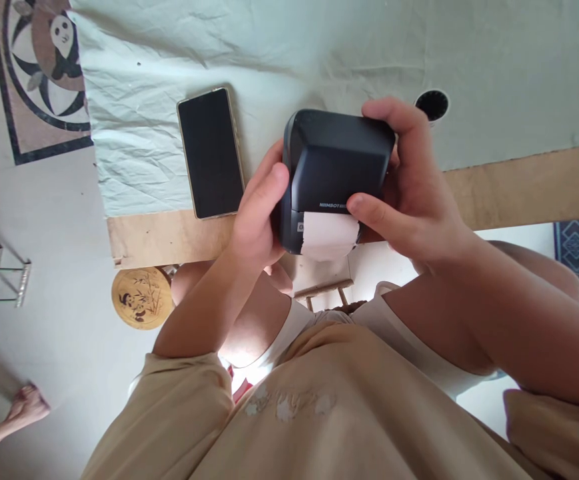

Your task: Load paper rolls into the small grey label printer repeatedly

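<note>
A black label printer [342, 157] marked NIIMBOT is held between both hands over the front edge of the table. White label paper [330, 235] sticks out of its near side. My left hand [262, 207] grips the printer's left side, thumb along the edge and the other fingers hidden beneath. My right hand [414, 180] closes round the right side, its thumb by the lettering next to the paper and its index finger at the far right corner. Left of the printer, a phone [210, 153] with a dark screen lies on the cloth.
A pale green cloth [319, 53] covers the table, leaving a bare wooden edge [169, 240]. Behind my right hand stands a small round cup-like thing [432, 105], dark inside. A round panda-painted stool [142, 298] is below left. Another person's foot [26, 403] shows at lower left.
</note>
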`<state>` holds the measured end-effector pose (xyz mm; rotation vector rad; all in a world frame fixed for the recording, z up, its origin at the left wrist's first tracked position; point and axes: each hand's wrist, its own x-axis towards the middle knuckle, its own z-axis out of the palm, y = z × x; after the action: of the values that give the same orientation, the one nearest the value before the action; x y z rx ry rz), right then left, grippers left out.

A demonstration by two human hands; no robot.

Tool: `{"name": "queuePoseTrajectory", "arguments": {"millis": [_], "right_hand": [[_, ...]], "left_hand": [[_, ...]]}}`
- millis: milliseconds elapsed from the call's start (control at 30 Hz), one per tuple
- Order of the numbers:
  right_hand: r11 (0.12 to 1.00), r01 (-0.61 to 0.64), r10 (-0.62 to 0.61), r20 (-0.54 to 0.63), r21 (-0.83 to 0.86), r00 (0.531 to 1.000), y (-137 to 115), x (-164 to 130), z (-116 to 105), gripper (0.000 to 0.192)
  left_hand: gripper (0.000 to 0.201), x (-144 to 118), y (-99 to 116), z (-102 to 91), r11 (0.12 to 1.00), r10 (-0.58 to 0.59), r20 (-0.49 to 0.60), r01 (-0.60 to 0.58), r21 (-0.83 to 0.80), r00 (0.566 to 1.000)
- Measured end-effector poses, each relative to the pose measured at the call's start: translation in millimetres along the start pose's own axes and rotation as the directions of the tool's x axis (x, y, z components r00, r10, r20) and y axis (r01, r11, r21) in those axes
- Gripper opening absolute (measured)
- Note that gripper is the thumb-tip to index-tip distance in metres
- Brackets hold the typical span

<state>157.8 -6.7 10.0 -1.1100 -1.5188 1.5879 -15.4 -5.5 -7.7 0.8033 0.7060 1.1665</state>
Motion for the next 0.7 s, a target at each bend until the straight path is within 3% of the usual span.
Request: {"name": "queuePoseTrajectory", "arguments": {"millis": [200, 333, 500, 700], "right_hand": [[0.992, 0.096, -0.098, -0.024, -0.084, 0.995, 2.1, -2.3, 1.6, 0.058], [0.966, 0.184, -0.195, -0.042, -0.183, 0.980, 5.4, -1.9, 0.9, 0.063], [0.946, 0.233, -0.233, 0.028, -0.226, 0.972, 6.4, -1.3, -1.6, 0.072], [0.918, 0.215, -0.233, -0.016, -0.333, 0.972, 1.6, -3.3, -4.0, 0.072]], "left_hand": [[0.035, -0.5, -1.9, -1.4, 0.991, -0.110, -0.077, 0.102, -0.091, 0.991], [0.035, -0.8, -0.4, 0.5, 0.993, -0.091, -0.075, 0.084, -0.088, 0.993], [0.032, -1.1, 4.2, 1.0, 0.994, -0.051, -0.088, 0.042, -0.096, 0.995], [0.032, 1.1, 3.5, 3.9, 0.989, -0.063, -0.069, 0.053, -0.141, 0.996]]}}
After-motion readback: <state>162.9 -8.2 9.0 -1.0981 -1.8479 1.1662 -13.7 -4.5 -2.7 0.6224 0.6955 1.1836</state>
